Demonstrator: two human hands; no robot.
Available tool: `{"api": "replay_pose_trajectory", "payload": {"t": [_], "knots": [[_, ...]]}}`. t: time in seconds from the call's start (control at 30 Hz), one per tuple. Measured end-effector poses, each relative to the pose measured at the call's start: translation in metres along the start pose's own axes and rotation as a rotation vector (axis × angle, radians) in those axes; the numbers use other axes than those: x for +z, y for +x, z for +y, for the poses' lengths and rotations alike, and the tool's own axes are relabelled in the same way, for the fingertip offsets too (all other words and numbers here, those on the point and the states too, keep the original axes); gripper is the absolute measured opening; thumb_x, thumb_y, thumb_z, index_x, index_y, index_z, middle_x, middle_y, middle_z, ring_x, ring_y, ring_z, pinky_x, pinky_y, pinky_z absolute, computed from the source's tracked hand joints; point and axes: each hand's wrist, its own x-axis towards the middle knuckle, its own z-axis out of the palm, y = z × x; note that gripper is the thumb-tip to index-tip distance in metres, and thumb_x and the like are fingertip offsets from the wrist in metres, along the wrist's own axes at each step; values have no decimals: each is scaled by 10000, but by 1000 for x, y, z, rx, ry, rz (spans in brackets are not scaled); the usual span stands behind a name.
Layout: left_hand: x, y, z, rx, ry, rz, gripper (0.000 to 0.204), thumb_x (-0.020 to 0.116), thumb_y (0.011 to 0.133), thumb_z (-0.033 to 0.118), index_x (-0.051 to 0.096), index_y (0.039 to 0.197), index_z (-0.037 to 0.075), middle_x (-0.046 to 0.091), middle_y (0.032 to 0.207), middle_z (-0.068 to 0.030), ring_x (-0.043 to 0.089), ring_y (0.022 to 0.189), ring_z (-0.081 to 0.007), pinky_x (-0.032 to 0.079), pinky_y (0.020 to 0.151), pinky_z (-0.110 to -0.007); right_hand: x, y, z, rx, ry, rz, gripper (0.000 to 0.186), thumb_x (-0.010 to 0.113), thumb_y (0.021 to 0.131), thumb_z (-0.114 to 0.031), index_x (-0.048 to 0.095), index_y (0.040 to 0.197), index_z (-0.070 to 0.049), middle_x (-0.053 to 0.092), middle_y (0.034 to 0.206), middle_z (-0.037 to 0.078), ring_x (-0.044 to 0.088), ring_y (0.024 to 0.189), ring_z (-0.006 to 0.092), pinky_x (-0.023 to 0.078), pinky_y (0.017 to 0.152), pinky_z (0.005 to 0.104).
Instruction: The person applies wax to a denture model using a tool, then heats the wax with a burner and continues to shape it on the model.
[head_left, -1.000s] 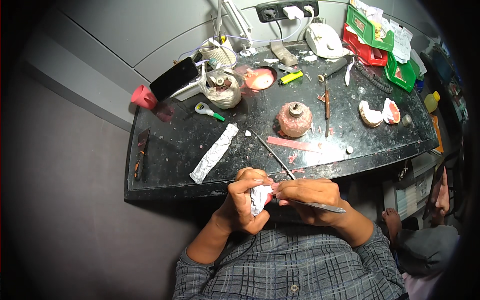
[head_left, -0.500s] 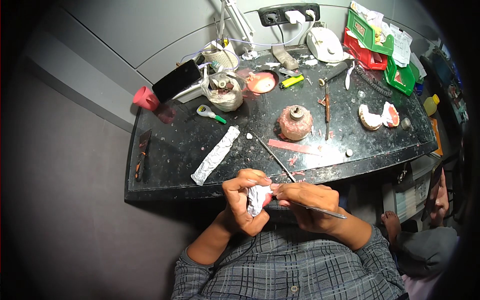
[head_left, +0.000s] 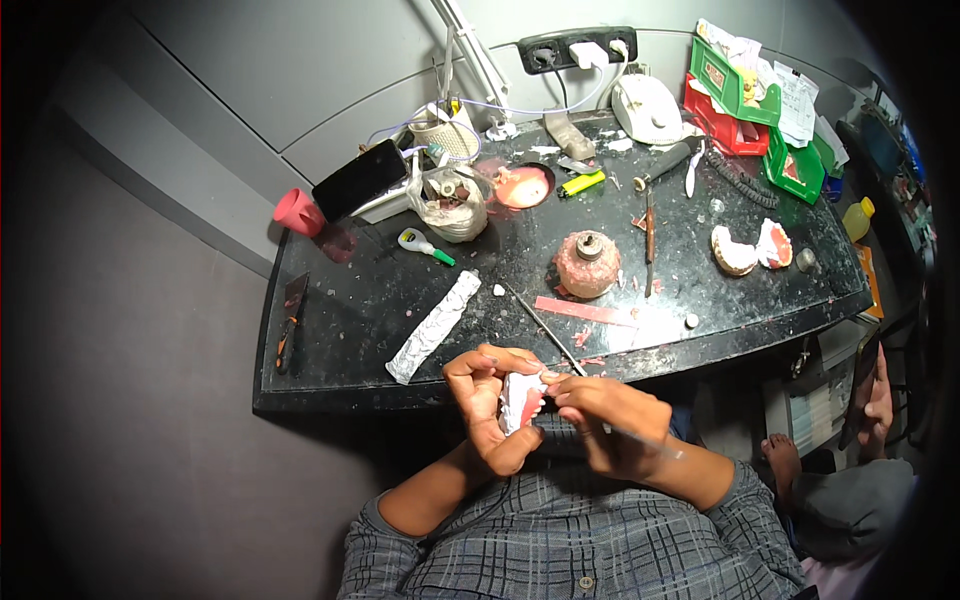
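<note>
Just off the desk's front edge, my left hand [head_left: 482, 408] is closed around a white plaster dental model [head_left: 513, 393]. Pink wax [head_left: 530, 404] and a row of small white teeth show on its right side. My right hand [head_left: 622, 412] grips a thin metal wax carver [head_left: 662, 446], smeared by motion. Its fingertips meet the model's upper right side; the carver's working tip is hidden by the fingers. On the desk beyond, close to my hands, lie a slim metal instrument [head_left: 545, 330] and a flat pink wax strip [head_left: 585, 311].
A wax-covered spirit burner [head_left: 587, 268] stands mid-desk. Around it are a foil-wrapped roll [head_left: 433, 327], a wooden-handled tool [head_left: 650, 235], an opened pair of dental models [head_left: 735, 256] and stacked bins [head_left: 735, 78]. At the right, another person's hand [head_left: 880, 400] holds a phone.
The model has turned in my left hand, so more pink wax and the teeth show. My right hand has shifted slightly and its carver has swung.
</note>
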Motion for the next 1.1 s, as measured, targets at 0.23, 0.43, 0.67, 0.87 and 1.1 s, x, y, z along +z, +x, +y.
{"api": "replay_pose_trajectory", "payload": {"t": [0.23, 0.43, 0.67, 0.87, 1.1], "knots": [[-6, 0, -4, 65, 57, -110, 830, 565, 621, 22, 190, 1359, 81, 529, 1094, -217, 544, 988, -296, 447, 927, -458, -10, 5, 4, 66, 92, -37, 107, 722, 818, 63, 684, 918, 58, 727, 912, 157, 738, 873, 289, 593, 783, 358], [-10, 3, -2, 60, 59, -169, 928, 547, 629, 19, 107, 1444, 93, 532, 1105, -217, 553, 994, -301, 447, 939, -461, -12, 9, 8, 74, 148, -84, 104, 733, 817, 29, 695, 913, 42, 732, 913, 144, 736, 921, 293, 582, 848, 388], [-11, 3, 0, 45, -1, -192, 966, 510, 610, -36, 73, 1463, 84, 513, 1138, -220, 528, 1037, -301, 441, 936, -456, -12, 10, 5, 94, 150, -99, 101, 741, 816, 14, 703, 909, 27, 736, 911, 135, 734, 930, 294, 577, 842, 380], [-10, 0, 7, -133, -215, -162, 1086, 546, 588, -26, 10, 1515, 158, 417, 1256, -230, 525, 1067, -294, 431, 971, -460, -15, 13, 9, 30, 124, -120, 105, 745, 804, 19, 705, 901, 18, 735, 902, 122, 726, 926, 304, 570, 828, 375], [-12, 1, 7, -285, -436, -169, 1245, 701, 595, 30, -57, 1553, 271, 343, 1343, -237, 550, 1125, -295, 426, 1008, -446, -11, 9, 10, 30, 206, -119, 93, 738, 813, 19, 697, 896, 28, 732, 898, 132, 726, 924, 317, 573, 815, 382]]}}
